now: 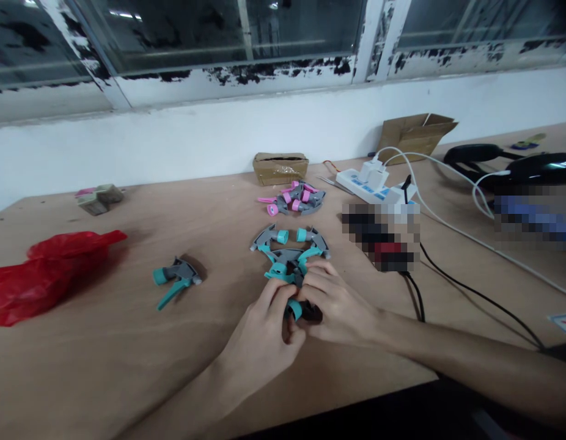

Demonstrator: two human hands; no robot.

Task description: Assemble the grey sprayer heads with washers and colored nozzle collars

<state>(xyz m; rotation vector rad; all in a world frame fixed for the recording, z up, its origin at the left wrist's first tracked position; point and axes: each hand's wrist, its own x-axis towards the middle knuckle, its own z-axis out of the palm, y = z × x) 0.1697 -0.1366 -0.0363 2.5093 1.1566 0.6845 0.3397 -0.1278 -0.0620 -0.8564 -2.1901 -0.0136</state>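
Note:
Near the front of the table, my left hand and my right hand close from both sides around a grey and teal spray-bottle trigger head. Fingers cover much of it; its teal collar and part of its dark body show between them. Just beyond my fingertips lie several more teal trigger heads, among them a left one and a right one, collars facing each other. My right fingers overlap the nearer part of this group. A separate teal trigger head rests to the left.
Pink and grey trigger heads are piled behind the teal ones, before a small cardboard box. A red plastic bag lies at left. On the right are a power strip, cables and an open carton.

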